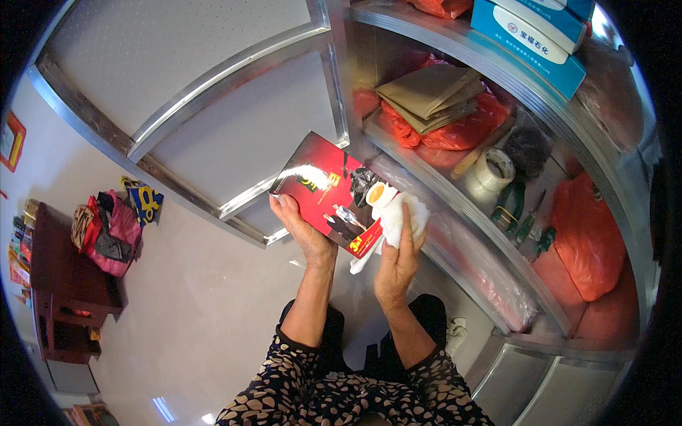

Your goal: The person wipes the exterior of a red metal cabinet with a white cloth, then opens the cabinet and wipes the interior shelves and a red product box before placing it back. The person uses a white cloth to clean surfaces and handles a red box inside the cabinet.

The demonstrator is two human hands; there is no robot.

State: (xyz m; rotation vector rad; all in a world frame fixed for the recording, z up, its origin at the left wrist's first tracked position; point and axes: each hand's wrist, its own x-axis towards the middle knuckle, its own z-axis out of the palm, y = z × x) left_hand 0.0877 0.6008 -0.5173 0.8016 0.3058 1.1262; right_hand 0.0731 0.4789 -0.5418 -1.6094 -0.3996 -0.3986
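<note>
In front of me, a glossy red and black box [320,181] with a coffee cup and figures printed on it is held up at a tilt. My left hand [307,231] grips its lower left edge, thumb on the near side. My right hand [399,268] is closed on a crumpled white cloth or tissue [410,220], which presses against the box's right end. A loose corner of the white material hangs below the box. The fingers behind the box are hidden.
A metal-edged shelf unit [547,117] on the right holds folded brown paper [430,96], red plastic bags [586,234], a roll of clear tape [490,176] and hand tools. Blue and white boxes [529,42] sit on top. Far left, bags [114,241] lie on a dark red wooden cabinet [67,270].
</note>
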